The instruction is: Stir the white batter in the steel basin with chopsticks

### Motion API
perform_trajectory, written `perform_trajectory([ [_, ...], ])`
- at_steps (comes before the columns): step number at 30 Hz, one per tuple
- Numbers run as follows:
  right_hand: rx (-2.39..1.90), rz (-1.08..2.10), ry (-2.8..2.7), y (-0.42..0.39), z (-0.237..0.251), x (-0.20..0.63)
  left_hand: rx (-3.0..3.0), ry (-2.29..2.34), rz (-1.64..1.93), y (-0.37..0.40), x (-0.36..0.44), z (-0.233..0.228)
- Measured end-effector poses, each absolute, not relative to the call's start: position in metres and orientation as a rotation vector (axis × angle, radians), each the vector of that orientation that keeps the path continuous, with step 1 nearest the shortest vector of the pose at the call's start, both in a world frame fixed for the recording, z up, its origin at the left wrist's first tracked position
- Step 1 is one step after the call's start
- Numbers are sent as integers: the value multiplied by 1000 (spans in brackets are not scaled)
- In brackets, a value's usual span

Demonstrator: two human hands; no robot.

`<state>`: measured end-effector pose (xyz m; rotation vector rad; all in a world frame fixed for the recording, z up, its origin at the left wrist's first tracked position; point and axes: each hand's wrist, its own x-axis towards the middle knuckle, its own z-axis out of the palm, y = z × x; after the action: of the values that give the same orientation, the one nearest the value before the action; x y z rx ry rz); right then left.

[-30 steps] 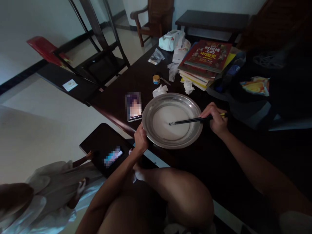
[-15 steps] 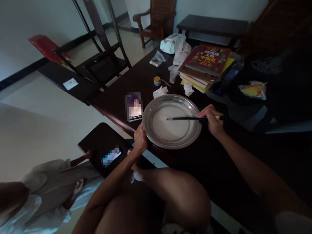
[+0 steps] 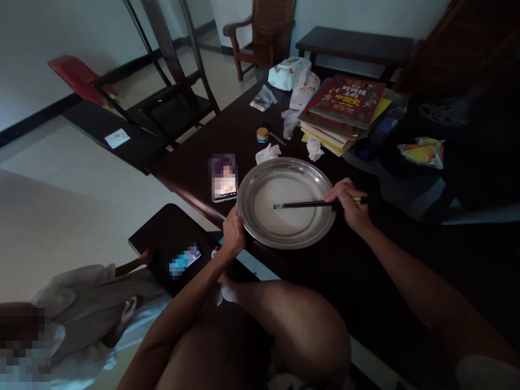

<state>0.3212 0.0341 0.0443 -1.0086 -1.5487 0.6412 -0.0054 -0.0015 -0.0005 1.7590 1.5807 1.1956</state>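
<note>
Overhead, one round, shallow metal pan (image 3: 247,214) sits on the dark wooden table (image 3: 227,135), its middle covered in smooth white liquid. One pair of slim black chopsticks (image 3: 303,205) lies nearly level, tips pointing left into the liquid. The right hand (image 3: 349,205) pinches their yellow-banded end; the left hand (image 3: 233,234) curls closed around the pan's near-left rim.
</note>
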Motion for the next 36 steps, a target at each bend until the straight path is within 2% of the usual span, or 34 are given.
perform_trajectory([
  [14,-958,595,-1404,35,45,321,1749,1574,1191,-1,-5,-1],
  [19,-1019,630,-1517,35,45,320,1731,1590,1188,-1,-4,0],
  [23,-972,612,-1374,35,45,320,1723,1595,1185,-2,-4,1],
  [28,-993,642,-1506,36,45,321,1737,1591,1190,-1,-4,1],
  [32,-981,596,-1362,37,44,321,1746,1578,1204,-1,-4,1],
  [36,-1012,641,-1505,36,44,321,1739,1580,1201,-2,-4,1],
])
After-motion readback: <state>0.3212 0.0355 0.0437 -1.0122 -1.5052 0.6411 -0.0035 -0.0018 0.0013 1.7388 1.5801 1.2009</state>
